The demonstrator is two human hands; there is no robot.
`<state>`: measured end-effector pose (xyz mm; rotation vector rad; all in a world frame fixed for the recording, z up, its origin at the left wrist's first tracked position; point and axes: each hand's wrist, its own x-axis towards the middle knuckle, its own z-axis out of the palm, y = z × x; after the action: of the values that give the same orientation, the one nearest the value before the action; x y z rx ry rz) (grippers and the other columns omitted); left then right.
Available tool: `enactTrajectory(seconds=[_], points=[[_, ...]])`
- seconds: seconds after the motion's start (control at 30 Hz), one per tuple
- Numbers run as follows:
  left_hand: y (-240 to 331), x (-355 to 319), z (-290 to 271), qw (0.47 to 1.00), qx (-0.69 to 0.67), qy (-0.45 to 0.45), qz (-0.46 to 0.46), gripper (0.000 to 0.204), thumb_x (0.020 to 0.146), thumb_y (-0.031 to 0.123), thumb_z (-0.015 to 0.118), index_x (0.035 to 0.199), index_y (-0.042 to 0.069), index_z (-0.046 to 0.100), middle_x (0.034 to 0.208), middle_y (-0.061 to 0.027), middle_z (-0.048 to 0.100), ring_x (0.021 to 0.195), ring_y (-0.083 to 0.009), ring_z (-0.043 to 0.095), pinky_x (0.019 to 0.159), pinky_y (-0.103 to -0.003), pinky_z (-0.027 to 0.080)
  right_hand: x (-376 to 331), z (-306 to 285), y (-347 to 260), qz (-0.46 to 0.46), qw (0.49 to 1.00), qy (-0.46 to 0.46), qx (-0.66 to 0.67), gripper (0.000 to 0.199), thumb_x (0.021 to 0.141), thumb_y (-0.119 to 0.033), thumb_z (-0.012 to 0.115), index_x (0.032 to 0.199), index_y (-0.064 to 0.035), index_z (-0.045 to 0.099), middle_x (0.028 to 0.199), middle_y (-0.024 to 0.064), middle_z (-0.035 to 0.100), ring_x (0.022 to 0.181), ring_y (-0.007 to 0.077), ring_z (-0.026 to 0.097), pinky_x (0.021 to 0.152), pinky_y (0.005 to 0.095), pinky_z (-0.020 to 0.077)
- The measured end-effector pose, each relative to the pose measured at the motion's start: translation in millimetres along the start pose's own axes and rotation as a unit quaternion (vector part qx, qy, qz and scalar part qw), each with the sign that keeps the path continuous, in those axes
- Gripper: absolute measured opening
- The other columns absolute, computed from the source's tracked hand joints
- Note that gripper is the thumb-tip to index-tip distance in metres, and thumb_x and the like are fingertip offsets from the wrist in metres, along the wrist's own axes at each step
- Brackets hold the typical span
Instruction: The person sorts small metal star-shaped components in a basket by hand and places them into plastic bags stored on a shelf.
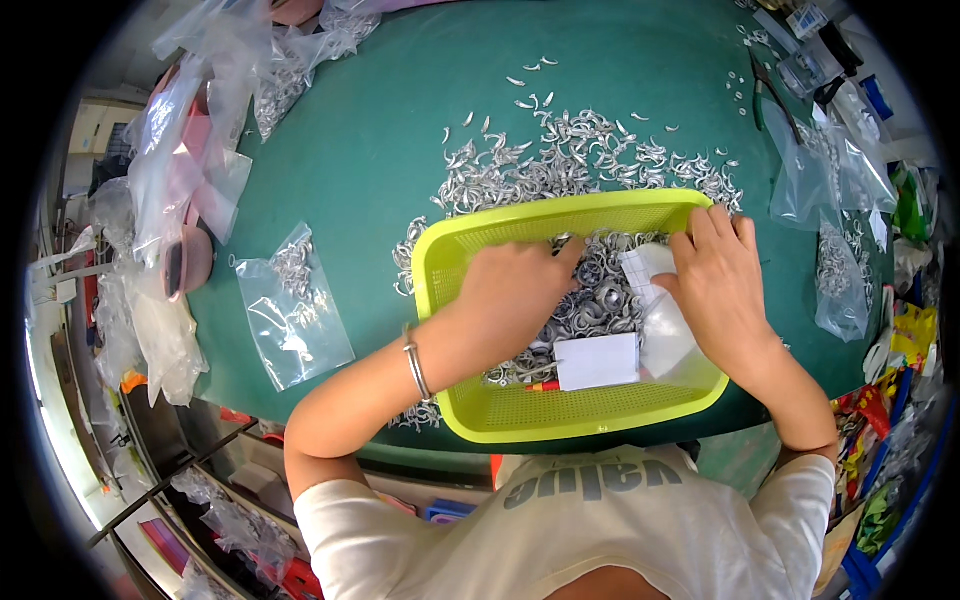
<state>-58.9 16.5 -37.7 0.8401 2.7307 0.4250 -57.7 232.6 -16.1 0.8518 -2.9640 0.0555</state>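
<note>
A lime-green plastic basket (pixel 590 428) stands at the near edge of the green table, holding many small silvery ring-like metal pieces (pixel 590 315). My left hand (pixel 520 290) reaches into its left half, fingers curled down among the pieces; what they hold, if anything, is hidden. On the basket's right rim, my right hand (pixel 718 280) is closed, thumb inside and fingers over the edge. Beside that thumb are a gridded white paper (pixel 645 265) and a clear plastic bag (pixel 668 335). A blank white card (pixel 597 362) lies on the pieces, with a red pen-like stick (pixel 543 386) partly under it.
Loose curved metal pieces (pixel 540 170) are heaped behind the basket. A clear bag of pieces (pixel 297 310) lies to the left. Plastic bags (pixel 170 170) crowd the left edge. Pliers (pixel 768 95) and another bag of pieces (pixel 842 280) lie at the right.
</note>
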Motion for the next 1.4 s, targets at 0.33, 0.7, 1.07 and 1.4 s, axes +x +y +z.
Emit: enactTrajectory(seconds=[0.33,0.7,1.07,1.4], points=[[3.7,7.8,-1.6,0.997,-0.026,0.056,0.054,0.032,0.081,0.021,0.059,0.112,0.013,0.058,0.064,-0.0076,0.059,0.055,-0.0247,0.059,0.045,-0.035,0.044,-35.2,-16.9,-4.0,-0.13,0.96,-0.098,0.228,0.012,0.068,-0.008,0.055,0.078,-0.0042,0.05,0.076,0.0076,0.044,0.08,0.0233,0.044,0.073,0.0347,0.0321],[10.9,29.0,-2.9,0.986,0.036,-0.115,0.113,0.045,0.073,0.007,0.056,0.117,0.004,0.053,0.054,-0.0102,0.057,0.048,-0.0261,0.058,0.043,-0.036,0.043,-27.4,-13.4,2.3,0.022,0.994,-0.076,0.077,0.043,0.067,-0.028,0.068,0.097,0.0024,0.059,0.082,0.0078,0.05,0.086,0.0232,0.046,0.077,0.0346,0.0329],[9.6,2.6,-10.2,0.986,-0.012,-0.14,0.084,0.04,0.077,0.015,0.059,0.116,0.008,0.055,0.052,-0.0083,0.055,0.047,-0.0265,0.056,0.044,-0.038,0.041,-37.9,-5.9,-4.1,-0.107,0.977,-0.064,0.171,0.016,0.063,-0.016,0.06,0.072,-0.0031,0.055,0.074,0.0062,0.044,0.082,0.0216,0.043,0.077,0.0345,0.033],[26.6,46.2,-5.0,0.989,0.031,-0.103,0.106,0.047,0.068,0.004,0.057,0.115,-0.002,0.054,0.057,-0.0103,0.058,0.054,-0.024,0.062,0.045,-0.033,0.046,-43.0,-13.1,-11.3,-0.182,0.954,-0.064,0.23,0.014,0.062,-0.013,0.056,0.071,-0.0031,0.052,0.072,0.0057,0.042,0.076,0.0207,0.042,0.072,0.0321,0.0339]])
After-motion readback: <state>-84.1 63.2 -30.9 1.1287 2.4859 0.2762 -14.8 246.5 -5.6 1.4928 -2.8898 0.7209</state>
